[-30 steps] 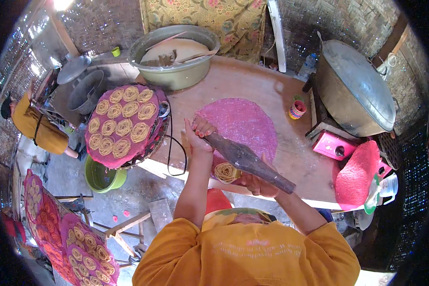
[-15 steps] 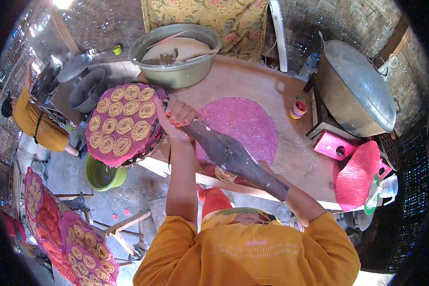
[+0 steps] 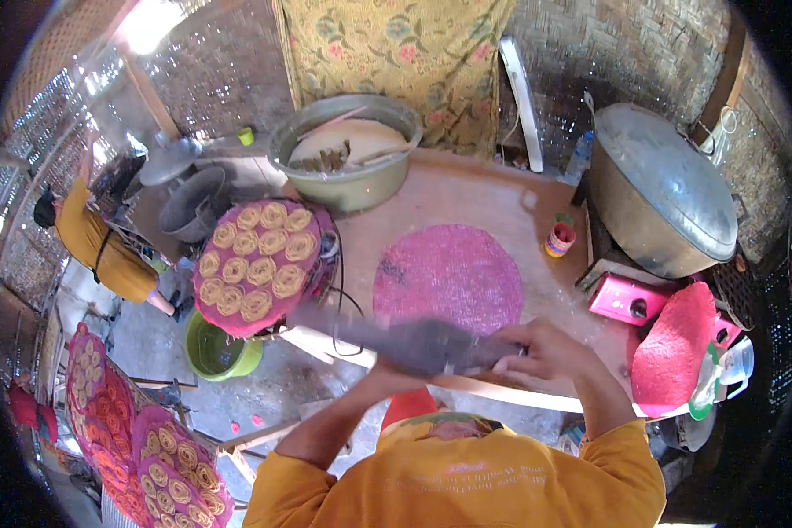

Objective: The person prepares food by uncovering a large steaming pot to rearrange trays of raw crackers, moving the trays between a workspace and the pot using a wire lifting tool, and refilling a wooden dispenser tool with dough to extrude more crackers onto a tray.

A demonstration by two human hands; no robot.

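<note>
A long dark wooden tool [image 3: 405, 343], smeared by motion, lies across my body at the table's front edge. My right hand [image 3: 541, 352] has its fingers closed on its right part. Below the tool is my left hand [image 3: 387, 380], its fingers hidden and blurred. Just beyond both hands a round pink mesh sheet [image 3: 447, 268] lies flat on the wooden table [image 3: 405, 202]. To its left sits a round tray covered in pink sheeting [image 3: 223, 310] with several pale coiled noodle nests [image 3: 273, 242].
A big tub [image 3: 343, 189] stands behind; a lidded metal pot [image 3: 660, 189], striped cup [image 3: 559, 242], pink stove [image 3: 616, 299] and folded pink sheet [image 3: 669, 352] stand right. Another person [image 3: 106, 255] bends at far left beside more nest trays [image 3: 150, 466] and a green basin [image 3: 224, 356].
My left hand has moved down toward my body from the tool's upper end. The tool has swung flatter and blurred, and my right hand is higher in view, more exposed on it.
</note>
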